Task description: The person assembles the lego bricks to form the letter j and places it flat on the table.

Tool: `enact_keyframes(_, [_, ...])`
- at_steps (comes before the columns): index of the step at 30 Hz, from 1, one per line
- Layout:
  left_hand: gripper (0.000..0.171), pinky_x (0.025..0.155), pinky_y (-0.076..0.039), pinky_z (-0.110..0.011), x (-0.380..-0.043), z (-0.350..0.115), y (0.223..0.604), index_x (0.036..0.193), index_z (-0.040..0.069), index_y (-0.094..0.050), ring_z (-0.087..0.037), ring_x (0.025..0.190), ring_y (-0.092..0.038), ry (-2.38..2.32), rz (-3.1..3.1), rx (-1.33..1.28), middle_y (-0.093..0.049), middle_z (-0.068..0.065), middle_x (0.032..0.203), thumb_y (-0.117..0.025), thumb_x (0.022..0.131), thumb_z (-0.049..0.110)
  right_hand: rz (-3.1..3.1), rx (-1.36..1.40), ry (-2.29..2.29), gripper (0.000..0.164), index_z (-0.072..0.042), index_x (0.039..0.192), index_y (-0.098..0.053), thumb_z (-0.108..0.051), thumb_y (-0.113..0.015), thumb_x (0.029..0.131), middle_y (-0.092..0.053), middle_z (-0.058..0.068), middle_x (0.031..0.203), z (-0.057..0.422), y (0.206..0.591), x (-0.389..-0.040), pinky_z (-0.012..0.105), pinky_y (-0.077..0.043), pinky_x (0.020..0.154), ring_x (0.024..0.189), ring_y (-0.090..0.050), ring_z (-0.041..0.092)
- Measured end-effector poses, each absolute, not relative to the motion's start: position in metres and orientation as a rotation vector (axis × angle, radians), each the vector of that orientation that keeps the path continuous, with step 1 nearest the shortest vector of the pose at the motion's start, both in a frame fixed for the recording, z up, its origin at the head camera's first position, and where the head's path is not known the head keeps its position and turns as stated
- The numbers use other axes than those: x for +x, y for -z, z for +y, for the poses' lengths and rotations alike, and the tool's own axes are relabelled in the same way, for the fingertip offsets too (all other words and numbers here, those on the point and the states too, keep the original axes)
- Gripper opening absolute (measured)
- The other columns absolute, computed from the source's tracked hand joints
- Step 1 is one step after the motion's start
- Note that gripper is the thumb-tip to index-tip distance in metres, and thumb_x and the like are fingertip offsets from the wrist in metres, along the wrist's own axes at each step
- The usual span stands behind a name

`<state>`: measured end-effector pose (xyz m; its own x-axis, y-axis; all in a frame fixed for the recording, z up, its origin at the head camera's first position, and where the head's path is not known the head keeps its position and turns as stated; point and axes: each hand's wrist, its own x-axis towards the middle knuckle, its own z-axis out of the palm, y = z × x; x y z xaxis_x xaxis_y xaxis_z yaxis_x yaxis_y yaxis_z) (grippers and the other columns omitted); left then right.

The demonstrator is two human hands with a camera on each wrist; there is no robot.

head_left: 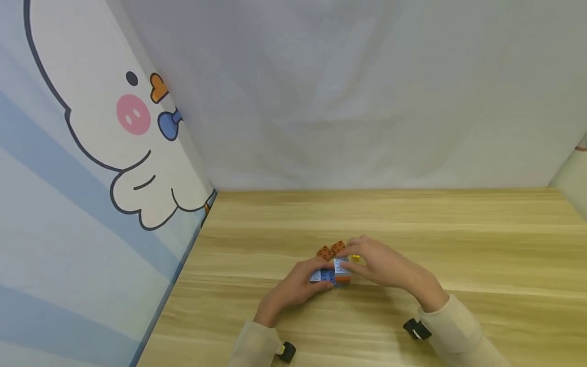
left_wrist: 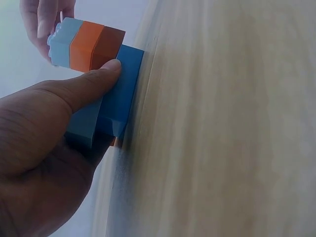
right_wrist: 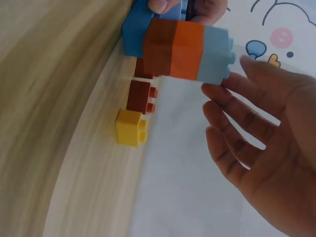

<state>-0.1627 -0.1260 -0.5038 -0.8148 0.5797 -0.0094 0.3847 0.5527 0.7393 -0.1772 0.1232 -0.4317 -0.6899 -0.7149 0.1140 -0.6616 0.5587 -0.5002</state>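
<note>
A toy-brick build stands on the wooden table. Its base is a long blue brick (left_wrist: 121, 94). On the base's right end rises a stack of a brown brick (right_wrist: 160, 47), an orange brick (right_wrist: 187, 50) and a light blue brick (right_wrist: 214, 55) with studs uppermost. My left hand (head_left: 300, 280) grips the base from the left, its thumb along the near side. At the stack's top is my right hand (head_left: 378, 260), fingers loosely bent. In the right wrist view its fingertips are at the light blue brick's edge, and contact is hard to tell.
Behind the build lie two orange-brown bricks (head_left: 325, 253) and a small yellow brick (right_wrist: 129, 127). The wooden table (head_left: 458, 234) meets a pale cloth (head_left: 348, 102) at the back. A panel with a cartoon figure (head_left: 91, 112) borders the left side.
</note>
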Motion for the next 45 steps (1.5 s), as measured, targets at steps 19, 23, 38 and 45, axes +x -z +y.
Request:
enact_keyframes(19, [0.042, 0.101, -0.049, -0.028, -0.164, -0.127, 0.500, 0.137, 0.016, -0.062, -0.018, 0.118, -0.063, -1.114, 2.544, 0.748, -0.067, -0.003, 0.134, -0.070, 0.097, 0.028, 2.743, -1.146, 0.740, 0.027, -0.002, 0.121, -0.072, -0.016, -0.067, 0.099, -0.072, 0.014, 0.118, 0.116, 0.452, -0.221, 0.051, -0.053, 0.097, 0.108, -0.067, 0.031])
enact_keyframes(23, [0.042, 0.101, -0.049, -0.028, -0.164, -0.127, 0.501, 0.137, 0.016, -0.062, -0.017, 0.119, -0.063, -1.117, 2.546, 0.757, -0.067, -0.002, 0.134, -0.070, 0.097, 0.029, 2.732, -1.154, 0.735, 0.029, -0.002, 0.123, -0.071, -0.019, -0.068, 0.099, -0.072, 0.014, 0.121, 0.113, 0.460, -0.230, 0.052, -0.052, 0.099, 0.111, -0.066, 0.032])
enact_keyframes(38, [0.041, 0.105, -0.048, -0.030, -0.162, -0.128, 0.502, 0.136, 0.019, -0.063, -0.017, 0.124, -0.062, -1.133, 2.532, 0.725, -0.066, -0.001, 0.136, -0.070, 0.097, 0.031, 2.654, -1.140, 0.783, 0.029, -0.004, 0.123, -0.072, -0.015, -0.071, 0.096, -0.074, 0.012, 0.123, 0.110, 0.477, -0.240, 0.051, -0.051, 0.101, 0.114, -0.067, 0.031])
enact_keyframes(45, [0.041, 0.105, -0.048, -0.030, -0.164, -0.128, 0.503, 0.136, 0.018, -0.063, -0.017, 0.123, -0.062, -1.118, 2.548, 0.733, -0.067, -0.001, 0.136, -0.070, 0.098, 0.031, 2.691, -1.104, 0.795, 0.030, -0.003, 0.122, -0.071, -0.017, -0.070, 0.096, -0.073, 0.013, 0.123, 0.112, 0.475, -0.235, 0.052, -0.051, 0.101, 0.114, -0.066, 0.033])
